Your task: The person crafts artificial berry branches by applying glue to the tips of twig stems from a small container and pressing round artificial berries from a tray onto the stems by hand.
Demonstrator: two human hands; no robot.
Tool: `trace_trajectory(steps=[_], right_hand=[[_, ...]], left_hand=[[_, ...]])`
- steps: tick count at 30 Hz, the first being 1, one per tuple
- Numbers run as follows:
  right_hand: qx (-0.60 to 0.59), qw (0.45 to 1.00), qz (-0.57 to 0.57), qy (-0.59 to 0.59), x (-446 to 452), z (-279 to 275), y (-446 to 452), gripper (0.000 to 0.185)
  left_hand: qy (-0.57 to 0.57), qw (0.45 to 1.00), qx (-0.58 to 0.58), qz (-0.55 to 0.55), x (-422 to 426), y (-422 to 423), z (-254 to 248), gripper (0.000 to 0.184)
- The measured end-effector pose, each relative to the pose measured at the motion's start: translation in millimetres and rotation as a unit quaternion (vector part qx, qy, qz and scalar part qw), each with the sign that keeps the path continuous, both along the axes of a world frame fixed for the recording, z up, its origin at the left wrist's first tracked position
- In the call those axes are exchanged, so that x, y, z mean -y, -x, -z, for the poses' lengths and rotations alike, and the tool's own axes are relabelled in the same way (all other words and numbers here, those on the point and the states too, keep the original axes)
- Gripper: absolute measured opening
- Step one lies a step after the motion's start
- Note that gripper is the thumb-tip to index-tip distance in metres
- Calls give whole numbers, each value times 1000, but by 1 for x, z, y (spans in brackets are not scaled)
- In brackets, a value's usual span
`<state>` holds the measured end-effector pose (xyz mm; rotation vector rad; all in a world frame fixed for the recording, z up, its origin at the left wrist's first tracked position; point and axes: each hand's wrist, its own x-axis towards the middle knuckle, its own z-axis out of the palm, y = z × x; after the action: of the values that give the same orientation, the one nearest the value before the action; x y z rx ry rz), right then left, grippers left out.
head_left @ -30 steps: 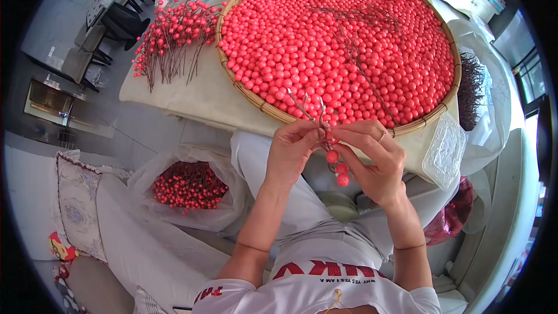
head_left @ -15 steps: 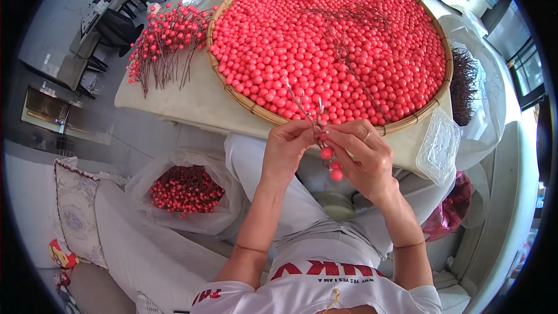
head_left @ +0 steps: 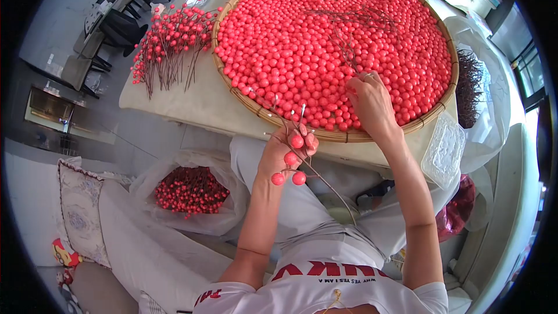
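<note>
My left hand (head_left: 279,154) is closed around a brown artificial berry branch (head_left: 328,186), in front of the basket's near rim. Several red berries hang on its twigs, and some bare twigs show pale tips. The long stem points down towards my lap. Over the near right part of a round woven basket (head_left: 251,103), my right hand (head_left: 373,104) reaches down into loose red berries (head_left: 279,61) with its fingers drawn together. What those fingertips hold, if anything, is hidden. Bare brown stems (head_left: 351,14) lie on top of the berries.
Finished berry branches (head_left: 174,40) lie on the table left of the basket. A plastic bag (head_left: 145,189) on the floor holds more berry branches. To the right, another bag (head_left: 494,99) contains dark bare stems (head_left: 468,90). A clear plastic sheet (head_left: 443,148) hangs at the table corner.
Both hands were together at the branch. My right hand has let go and moved up and right into the berries; my left hand keeps the branch, now turned with more berries showing.
</note>
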<state>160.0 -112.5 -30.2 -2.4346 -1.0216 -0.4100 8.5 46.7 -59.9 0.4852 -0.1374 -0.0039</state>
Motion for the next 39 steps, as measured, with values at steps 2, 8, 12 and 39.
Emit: trace_trajectory(steps=[2, 8, 12, 39], right_hand=[[-23, 998, 3, -61, 2, -3, 4, 17], [-343, 891, -30, -295, 18, -46, 59, 16], [-447, 798, -71, -398, 15, -49, 76, 17], [-502, 713, -153, -464, 28, -40, 93, 20]], left_hand=[[42, 999, 1, 9, 0, -1, 4, 17], [54, 999, 3, 9, 8, -3, 4, 23], [22, 998, -47, -21, 18, -1, -6, 26], [-30, 995, -72, -58, 31, 10, -26, 21]])
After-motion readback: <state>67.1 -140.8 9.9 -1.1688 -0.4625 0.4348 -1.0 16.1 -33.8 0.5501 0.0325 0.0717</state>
